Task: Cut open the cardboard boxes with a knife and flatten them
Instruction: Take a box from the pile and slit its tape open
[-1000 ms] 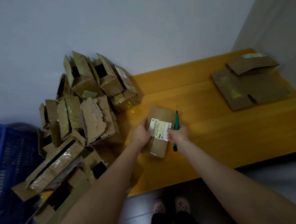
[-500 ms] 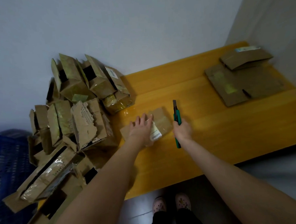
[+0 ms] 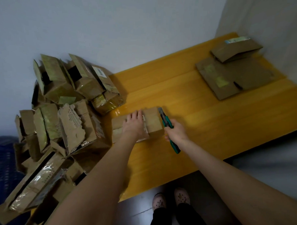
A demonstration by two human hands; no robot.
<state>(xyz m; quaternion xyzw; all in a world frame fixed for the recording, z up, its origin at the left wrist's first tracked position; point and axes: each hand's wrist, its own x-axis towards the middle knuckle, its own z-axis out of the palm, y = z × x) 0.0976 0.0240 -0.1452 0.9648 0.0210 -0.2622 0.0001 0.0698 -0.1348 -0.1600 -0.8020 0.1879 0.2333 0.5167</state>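
Head: box (image 3: 153, 119) under L fingers (image 3: 136, 115).

I look down on a plain room corner used for packing work: bare pale walls (image 3: 124, 29), a yellow wooden table (image 3: 212, 120), a heap of opened cardboard boxes (image 3: 63, 105) and a blue plastic crate (image 3: 4, 161).

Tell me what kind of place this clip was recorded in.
Probably a plain indoor room corner used for breaking down packaging, not a kitchen or shop. Clues: bare white walls, a yellow wooden table piled with opened cardboard boxes, and flattened cardboard stacked at its far end.
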